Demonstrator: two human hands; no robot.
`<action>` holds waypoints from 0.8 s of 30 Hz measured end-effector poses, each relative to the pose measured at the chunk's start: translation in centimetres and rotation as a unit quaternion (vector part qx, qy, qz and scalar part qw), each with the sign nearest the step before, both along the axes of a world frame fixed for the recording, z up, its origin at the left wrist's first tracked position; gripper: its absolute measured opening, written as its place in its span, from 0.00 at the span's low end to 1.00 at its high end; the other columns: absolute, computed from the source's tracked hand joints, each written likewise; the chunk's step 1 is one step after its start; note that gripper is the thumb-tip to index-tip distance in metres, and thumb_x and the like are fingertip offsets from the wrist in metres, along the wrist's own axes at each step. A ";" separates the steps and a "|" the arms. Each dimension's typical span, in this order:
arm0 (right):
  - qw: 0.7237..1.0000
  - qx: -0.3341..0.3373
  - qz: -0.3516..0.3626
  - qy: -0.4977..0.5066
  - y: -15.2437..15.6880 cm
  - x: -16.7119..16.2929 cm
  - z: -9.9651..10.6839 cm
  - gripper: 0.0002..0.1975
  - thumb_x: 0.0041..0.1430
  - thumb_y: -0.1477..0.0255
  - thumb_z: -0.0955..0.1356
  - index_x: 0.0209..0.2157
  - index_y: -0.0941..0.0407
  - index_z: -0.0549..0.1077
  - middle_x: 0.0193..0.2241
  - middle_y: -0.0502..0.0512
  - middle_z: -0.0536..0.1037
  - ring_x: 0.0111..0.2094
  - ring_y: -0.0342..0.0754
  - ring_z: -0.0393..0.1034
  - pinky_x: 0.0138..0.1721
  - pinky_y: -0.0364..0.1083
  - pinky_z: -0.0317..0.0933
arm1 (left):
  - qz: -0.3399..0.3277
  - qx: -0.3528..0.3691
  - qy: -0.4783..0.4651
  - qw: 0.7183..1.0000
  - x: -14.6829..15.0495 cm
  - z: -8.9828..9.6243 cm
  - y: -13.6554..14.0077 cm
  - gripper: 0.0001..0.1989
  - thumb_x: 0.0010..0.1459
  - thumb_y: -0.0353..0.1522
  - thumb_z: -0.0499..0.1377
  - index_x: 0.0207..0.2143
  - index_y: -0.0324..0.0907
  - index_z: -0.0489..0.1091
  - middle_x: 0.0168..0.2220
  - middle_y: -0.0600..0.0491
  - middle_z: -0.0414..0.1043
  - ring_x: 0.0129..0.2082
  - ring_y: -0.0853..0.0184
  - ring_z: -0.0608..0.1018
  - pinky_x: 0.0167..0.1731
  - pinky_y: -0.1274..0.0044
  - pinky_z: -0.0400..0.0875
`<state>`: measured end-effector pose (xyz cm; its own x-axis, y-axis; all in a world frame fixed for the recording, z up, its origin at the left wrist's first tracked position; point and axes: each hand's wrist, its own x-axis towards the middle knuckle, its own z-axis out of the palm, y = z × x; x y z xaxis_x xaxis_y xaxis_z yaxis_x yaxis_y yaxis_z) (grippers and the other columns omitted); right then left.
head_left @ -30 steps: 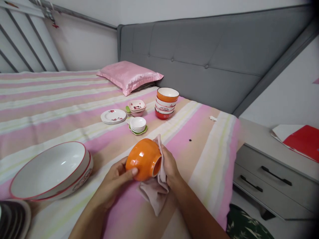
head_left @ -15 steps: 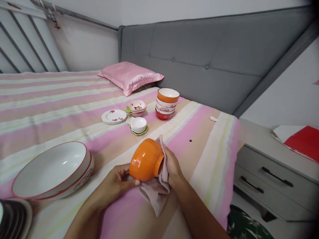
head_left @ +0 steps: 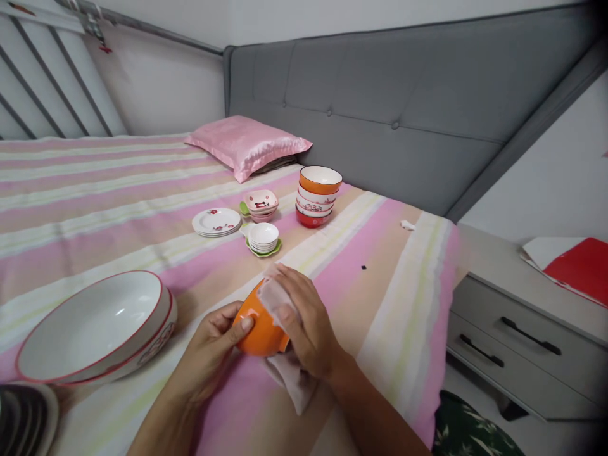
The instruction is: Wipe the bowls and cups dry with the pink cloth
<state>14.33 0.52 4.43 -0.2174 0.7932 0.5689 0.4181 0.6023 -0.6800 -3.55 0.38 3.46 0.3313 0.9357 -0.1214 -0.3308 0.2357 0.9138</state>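
Observation:
An orange bowl, glossy and tipped on its side, is held above the striped bedspread. My left hand grips its left edge, thumb on the outer wall. My right hand is closed on a pale pink cloth and presses it against the bowl's upper outer side. The rest of the cloth hangs below the bowl. My right fingers and the cloth cover part of the bowl's base.
Beyond my hands stand stacked bowls, small white dishes, pink dishes and flowered plates. Large red-rimmed bowls and dark stacked dishes lie left. A pink pillow rests by the headboard; a nightstand stands right.
My right hand has moved with the cloth from the bowl's foot up over its outer wall. The bowl has shifted slightly left and down in my left hand.

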 end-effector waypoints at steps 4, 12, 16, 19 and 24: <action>0.989 0.081 -0.007 -0.122 -0.8 -0.6 0.7 0.22 0.63 0.68 0.59 0.58 0.56 0.65 0.63 0.56 0.60 0.64 0.53 0.48 0.65 0.57 0.42 | 0.036 0.018 0.013 0.999 0.3 0.0 0.3 0.11 0.46 0.34 0.69 0.33 0.38 0.76 0.27 0.51 0.74 0.26 0.70 0.70 0.28 0.81 0.65; 0.995 0.043 -0.038 -0.076 -0.5 -0.7 0.4 0.20 0.63 0.69 0.58 0.55 0.55 0.67 0.61 0.56 0.62 0.63 0.51 0.51 0.64 0.57 0.45 | 0.015 0.054 0.050 0.997 0.2 0.3 0.1 0.11 0.53 0.36 0.64 0.37 0.40 0.75 0.32 0.51 0.75 0.31 0.68 0.72 0.34 0.80 0.67; 0.998 0.013 -0.063 0.006 0.5 0.0 -0.5 0.20 0.66 0.70 0.57 0.57 0.53 0.65 0.60 0.55 0.63 0.63 0.50 0.52 0.63 0.57 0.49 | -0.022 0.063 0.101 0.993 0.3 0.5 0.0 0.12 0.53 0.35 0.64 0.40 0.41 0.75 0.38 0.48 0.76 0.38 0.63 0.75 0.41 0.76 0.69; 0.995 -0.008 -0.071 0.076 1.1 0.4 -1.3 0.20 0.67 0.70 0.56 0.59 0.52 0.63 0.60 0.56 0.64 0.62 0.49 0.54 0.62 0.57 0.51 | -0.039 0.050 0.128 0.990 0.5 0.5 0.0 0.17 0.53 0.36 0.64 0.44 0.39 0.74 0.42 0.45 0.76 0.42 0.59 0.75 0.45 0.71 0.68; 0.973 -0.078 -0.066 0.205 1.5 0.3 -1.9 0.21 0.67 0.66 0.57 0.59 0.53 0.63 0.60 0.57 0.65 0.61 0.51 0.57 0.62 0.56 0.52 | -0.067 0.042 0.162 0.984 0.7 0.3 0.3 0.19 0.54 0.39 0.62 0.46 0.37 0.75 0.40 0.45 0.77 0.39 0.57 0.76 0.44 0.68 0.69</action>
